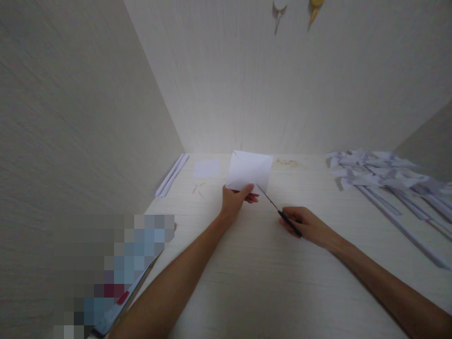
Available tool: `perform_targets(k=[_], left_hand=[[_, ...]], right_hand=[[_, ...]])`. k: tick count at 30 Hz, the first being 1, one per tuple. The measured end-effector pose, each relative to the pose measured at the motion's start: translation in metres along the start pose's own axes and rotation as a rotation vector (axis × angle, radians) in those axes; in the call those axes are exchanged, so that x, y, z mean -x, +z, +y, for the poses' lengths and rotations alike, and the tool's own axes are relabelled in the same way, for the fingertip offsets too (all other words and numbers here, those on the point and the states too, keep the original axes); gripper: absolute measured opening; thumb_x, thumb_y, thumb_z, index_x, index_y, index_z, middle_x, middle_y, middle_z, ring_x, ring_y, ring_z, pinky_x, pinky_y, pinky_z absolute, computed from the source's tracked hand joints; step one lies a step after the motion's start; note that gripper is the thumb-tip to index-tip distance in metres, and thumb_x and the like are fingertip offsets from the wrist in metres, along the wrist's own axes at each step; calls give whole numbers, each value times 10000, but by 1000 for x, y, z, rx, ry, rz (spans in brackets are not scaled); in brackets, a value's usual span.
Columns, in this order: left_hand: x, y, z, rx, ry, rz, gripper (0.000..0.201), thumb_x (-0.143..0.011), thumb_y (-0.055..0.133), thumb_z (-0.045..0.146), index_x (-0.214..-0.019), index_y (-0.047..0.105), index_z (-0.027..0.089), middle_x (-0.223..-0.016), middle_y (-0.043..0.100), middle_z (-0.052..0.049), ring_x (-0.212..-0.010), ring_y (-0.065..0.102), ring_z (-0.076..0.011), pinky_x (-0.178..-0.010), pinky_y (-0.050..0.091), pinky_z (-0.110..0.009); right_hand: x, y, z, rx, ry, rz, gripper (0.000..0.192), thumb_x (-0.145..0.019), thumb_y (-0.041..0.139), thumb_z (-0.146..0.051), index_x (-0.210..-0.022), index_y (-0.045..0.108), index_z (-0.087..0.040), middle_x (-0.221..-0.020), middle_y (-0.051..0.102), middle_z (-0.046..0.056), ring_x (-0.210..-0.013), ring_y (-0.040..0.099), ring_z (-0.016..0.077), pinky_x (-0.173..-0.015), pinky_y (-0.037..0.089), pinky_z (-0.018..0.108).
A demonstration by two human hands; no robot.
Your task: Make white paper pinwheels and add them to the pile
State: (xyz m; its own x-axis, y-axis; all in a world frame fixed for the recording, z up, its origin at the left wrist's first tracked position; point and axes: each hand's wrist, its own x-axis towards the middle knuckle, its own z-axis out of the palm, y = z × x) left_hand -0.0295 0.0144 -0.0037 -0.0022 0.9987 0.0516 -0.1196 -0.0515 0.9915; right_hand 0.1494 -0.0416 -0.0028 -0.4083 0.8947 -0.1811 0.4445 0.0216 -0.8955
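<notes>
My left hand grips the lower edge of a white sheet of paper, thumb on top and fingers beneath. A diagonal crease runs from the sheet's upper left corner. In my right hand is a pair of scissors with dark handles, its thin blades pointing up and left. The blade tips meet or nearly meet the paper's lower edge, just right of my left thumb; whether they touch it I cannot tell.
On the left lie rolled paper sticks, a small paper square and thin scraps. Folded paper pinwheel-like shapes with long paper sticks are heaped at the right. Walls stand behind and beside the pale table.
</notes>
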Motion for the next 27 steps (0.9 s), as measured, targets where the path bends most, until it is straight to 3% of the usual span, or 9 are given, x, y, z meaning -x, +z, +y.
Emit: perform_targets(k=[27], left_hand=[[5,4,6,34,-55,-112,260,-619,617,299,-474,577,86,-481,625,-79,-372,537,-106,-413,454,-209]], right_hand=[[-1,-1,3,24,-43,21,293,-747,485,-371,-560,356,-186,-475,355,-64,-419,319,58,-393,233,198]])
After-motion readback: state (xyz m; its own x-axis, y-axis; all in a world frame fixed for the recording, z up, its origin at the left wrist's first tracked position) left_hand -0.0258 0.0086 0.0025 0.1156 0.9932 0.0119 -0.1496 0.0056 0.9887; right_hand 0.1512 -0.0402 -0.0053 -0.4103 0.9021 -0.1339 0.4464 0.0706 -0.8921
